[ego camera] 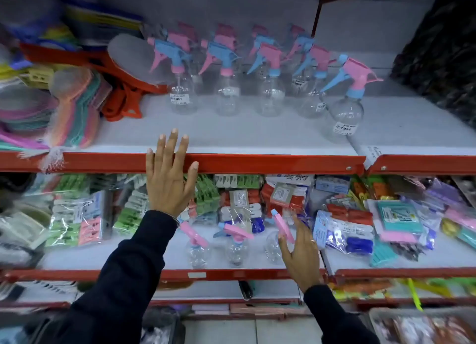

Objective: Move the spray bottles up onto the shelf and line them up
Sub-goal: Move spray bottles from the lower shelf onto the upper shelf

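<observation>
Several clear spray bottles with pink and blue trigger heads stand in rows on the upper shelf point(231, 135); the frontmost one point(347, 114) stands at the right end. On the lower shelf point(128, 256) three more bottles remain: a left one point(197, 251), a middle one point(235, 248) and a right one point(274, 243). My left hand point(168, 181) is spread flat with its fingers over the upper shelf's red front edge, holding nothing. My right hand point(300, 251) is open, fingers apart, at the right bottle's pink trigger head; no closed grip shows.
Orange dustpans point(123, 96) and pastel brushes point(72, 112) crowd the upper shelf's left side. A dark bundle point(438, 52) fills its far right. Packs of clothes pegs point(213, 197) and bagged goods point(386, 222) line the back and right of the lower shelf.
</observation>
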